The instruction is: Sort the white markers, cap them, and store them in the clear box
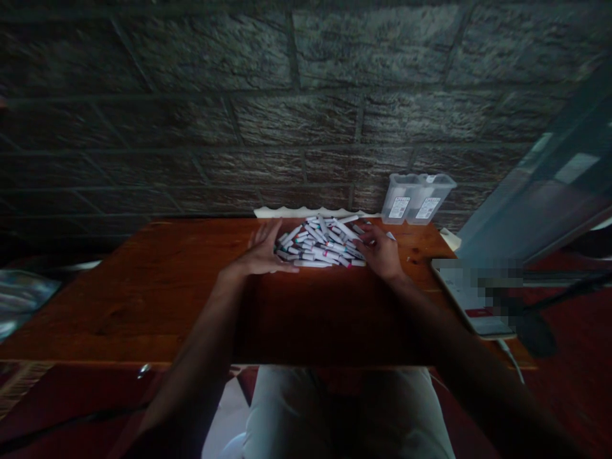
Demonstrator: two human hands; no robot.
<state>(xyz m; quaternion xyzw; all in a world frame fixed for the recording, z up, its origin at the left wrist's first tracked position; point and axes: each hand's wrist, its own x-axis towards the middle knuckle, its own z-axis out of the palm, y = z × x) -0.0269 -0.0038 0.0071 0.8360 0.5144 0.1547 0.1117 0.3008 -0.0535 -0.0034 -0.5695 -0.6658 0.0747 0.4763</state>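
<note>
A heap of white markers (pixel 325 245) with variously coloured bands and ends lies on the wooden table. My left hand (pixel 262 252) is at the heap's left side, fingers stretched out and thumb apart, its palm turned toward the markers. At the right side, my right hand (pixel 380 252) touches the heap's edge with bent fingers that are apart from the thumb. A white tip shows just beyond its knuckles; whether it belongs to a marker I cannot tell.
Two clear plastic containers (pixel 417 199) with white labels stand against the stone-block wall (pixel 329 121) at the back right. A white wavy-edged strip (pixel 315 212) runs behind the heap. A flat device (pixel 466 290), partly blurred out, lies at the right of the table (pixel 191 287), a cable beside it.
</note>
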